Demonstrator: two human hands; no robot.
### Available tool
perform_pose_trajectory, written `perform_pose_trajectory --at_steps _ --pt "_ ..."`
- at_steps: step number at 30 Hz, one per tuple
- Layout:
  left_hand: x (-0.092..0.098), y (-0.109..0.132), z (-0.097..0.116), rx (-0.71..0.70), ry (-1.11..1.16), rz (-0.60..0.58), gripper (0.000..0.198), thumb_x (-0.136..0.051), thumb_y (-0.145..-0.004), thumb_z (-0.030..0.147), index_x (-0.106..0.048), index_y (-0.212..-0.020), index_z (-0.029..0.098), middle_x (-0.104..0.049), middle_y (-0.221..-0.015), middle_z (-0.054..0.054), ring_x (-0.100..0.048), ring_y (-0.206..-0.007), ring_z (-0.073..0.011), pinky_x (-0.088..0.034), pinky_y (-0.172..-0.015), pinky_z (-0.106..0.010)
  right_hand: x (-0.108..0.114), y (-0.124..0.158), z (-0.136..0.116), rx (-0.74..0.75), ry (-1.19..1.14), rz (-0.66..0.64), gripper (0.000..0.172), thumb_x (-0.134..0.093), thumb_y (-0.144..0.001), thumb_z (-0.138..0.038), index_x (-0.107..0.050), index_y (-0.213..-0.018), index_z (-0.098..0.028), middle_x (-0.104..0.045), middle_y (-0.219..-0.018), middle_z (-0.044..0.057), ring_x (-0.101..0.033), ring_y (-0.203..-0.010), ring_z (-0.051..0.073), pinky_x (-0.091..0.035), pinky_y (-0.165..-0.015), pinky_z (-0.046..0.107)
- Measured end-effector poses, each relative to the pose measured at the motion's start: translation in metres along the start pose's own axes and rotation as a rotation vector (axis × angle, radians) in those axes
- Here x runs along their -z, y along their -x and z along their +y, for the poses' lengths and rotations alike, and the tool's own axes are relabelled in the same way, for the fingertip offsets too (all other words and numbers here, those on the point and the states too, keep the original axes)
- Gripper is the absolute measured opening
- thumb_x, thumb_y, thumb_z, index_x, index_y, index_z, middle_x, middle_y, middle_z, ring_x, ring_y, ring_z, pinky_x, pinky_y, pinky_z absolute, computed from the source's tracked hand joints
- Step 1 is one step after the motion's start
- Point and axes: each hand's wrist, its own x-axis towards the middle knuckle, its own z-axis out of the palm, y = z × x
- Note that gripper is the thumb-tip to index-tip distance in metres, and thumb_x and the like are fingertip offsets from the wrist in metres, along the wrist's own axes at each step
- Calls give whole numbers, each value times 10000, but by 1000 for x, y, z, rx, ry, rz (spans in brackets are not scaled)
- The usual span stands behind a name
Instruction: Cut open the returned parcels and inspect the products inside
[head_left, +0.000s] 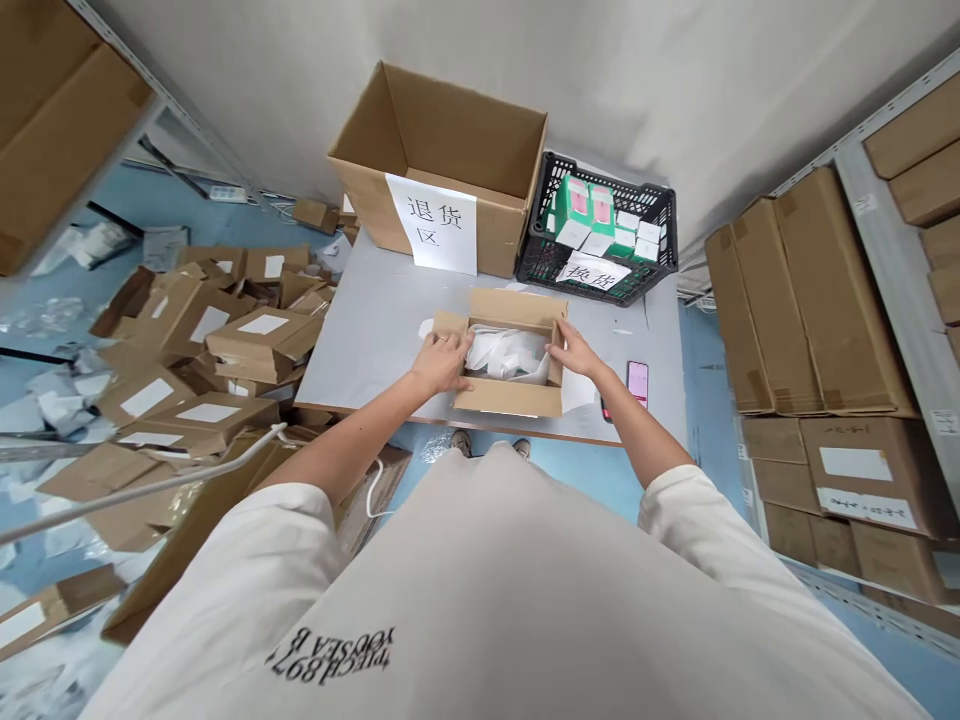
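A small cardboard box (510,398) lies open on the table (360,330), its flaps spread. White wrapping (510,352) fills the inside; what it covers is hidden. My left hand (444,362) rests at the box's left end, fingers apart, with the thumb by the front corner. At the right end, my right hand (574,349) touches the wall and flap with its fingers spread. A phone (637,382) with a lit screen lies to the right of the box.
Behind stand a large open carton (495,235) with a paper sign and a black crate (536,255) of green and white boxes. Cartons (262,340) are heaped on the floor at left. Shelves with large boxes (832,300) stand at right.
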Motion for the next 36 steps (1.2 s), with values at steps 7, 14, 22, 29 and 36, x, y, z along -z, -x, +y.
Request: perform_pose_trajectory --at_steps 7,14,22,29,36 --pt "-4 -50 -17 -89 77 -102 1589 -960 -632 873 -232 -1881 212 -39 -1945 -304 -440 -1634 -602 -375 -1310 -638 23 53 48 -236 -200 257 831 -606 -972 -490 -476 -1740 -199 -602 -1697 226 -675 -1426 356 -572 -1190 572" --pt "-14 -73 -37 -81 112 -205 1660 -954 -593 873 -169 -1898 212 -39 -1943 -313 -372 -1677 -620 -361 -1316 -689 9 73 61 -506 -145 204 799 -687 -946 -529 -564 -1630 -134 -680 -1572 252 -735 -1265 339 -593 -1166 535" --pt "-25 -67 -45 -135 182 -154 1702 -917 -636 891 -21 -1905 195 -5 -1942 -314 -384 -1680 -591 -325 -1334 -630 43 39 -27 63 446 154 671 -588 -957 -194 -639 -1625 -163 -508 -1785 214 -416 -1644 444 -321 -1355 650" --pt "-21 -61 -37 -119 119 -194 1790 -875 -663 943 231 -1855 194 86 -1940 -290 -362 -1697 -573 -308 -1333 -593 -15 -31 -145 531 620 -324 521 -564 -1072 -228 -671 -1571 -121 -572 -1747 215 -566 -1550 387 -455 -1279 564" --pt "-16 -56 -34 -132 132 -182 1769 -847 -682 966 252 -1847 215 93 -1947 -257 -385 -1682 -552 -333 -1316 -577 -48 -33 -153 379 883 -640 567 -689 -1005 -172 -692 -1572 -171 -782 -1489 201 -744 -1371 356 -539 -1199 466"
